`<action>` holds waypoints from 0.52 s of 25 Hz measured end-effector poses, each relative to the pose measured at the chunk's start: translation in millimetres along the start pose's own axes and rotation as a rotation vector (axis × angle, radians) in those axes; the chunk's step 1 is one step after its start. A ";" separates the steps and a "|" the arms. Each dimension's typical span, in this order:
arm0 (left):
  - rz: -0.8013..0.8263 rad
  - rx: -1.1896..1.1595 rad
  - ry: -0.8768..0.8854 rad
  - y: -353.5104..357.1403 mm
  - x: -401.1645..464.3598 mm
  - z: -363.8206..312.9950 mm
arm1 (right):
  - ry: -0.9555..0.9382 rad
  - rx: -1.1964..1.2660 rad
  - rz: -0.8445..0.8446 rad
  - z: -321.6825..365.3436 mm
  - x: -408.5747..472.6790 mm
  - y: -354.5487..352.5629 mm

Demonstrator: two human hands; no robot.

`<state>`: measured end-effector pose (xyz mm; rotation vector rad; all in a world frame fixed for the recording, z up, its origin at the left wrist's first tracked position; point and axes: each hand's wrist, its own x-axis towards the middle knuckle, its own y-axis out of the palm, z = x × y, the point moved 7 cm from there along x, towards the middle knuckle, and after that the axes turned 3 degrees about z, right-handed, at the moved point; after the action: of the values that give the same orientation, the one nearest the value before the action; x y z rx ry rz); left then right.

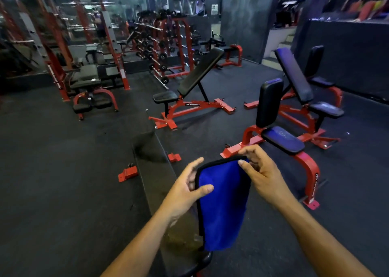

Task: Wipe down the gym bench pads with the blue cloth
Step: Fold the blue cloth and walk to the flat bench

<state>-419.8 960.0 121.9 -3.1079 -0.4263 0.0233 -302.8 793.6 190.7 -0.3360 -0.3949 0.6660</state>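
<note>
here both hands' fingers (245,165) pinch the blue cloth (223,205), hiding part of the flat bench pad (155,171).

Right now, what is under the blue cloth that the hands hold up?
Under the hanging blue cloth lies the near end of a long flat black bench pad, with dark floor beside it. The cloth covers part of the pad's right edge, so that part is hidden.

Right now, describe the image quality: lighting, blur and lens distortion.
Head view: dim gym light; a bluish tint on the upright seat pads at right; the blue cloth and both hands, left hand and right hand, are fairly sharp; the far weight racks and mirror are soft and hazy; wide-angle bending stretches the forearms and curves the edges.
</note>
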 end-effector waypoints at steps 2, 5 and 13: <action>0.107 -0.029 -0.018 11.9 4.3 4.3 | 0.076 0.059 -0.059 -1.7 -2.1 -9.2; 0.032 -0.257 -0.026 16.5 12.3 -5.6 | 0.249 0.256 0.173 -22.8 -17.8 3.5; 0.224 -0.474 -0.253 14.2 -2.7 33.3 | 0.397 0.679 -0.073 -58.1 -56.6 42.0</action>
<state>-419.1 945.7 88.5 -3.6204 -0.0864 0.3718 -339.1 777.6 108.5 0.1947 0.2049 0.6068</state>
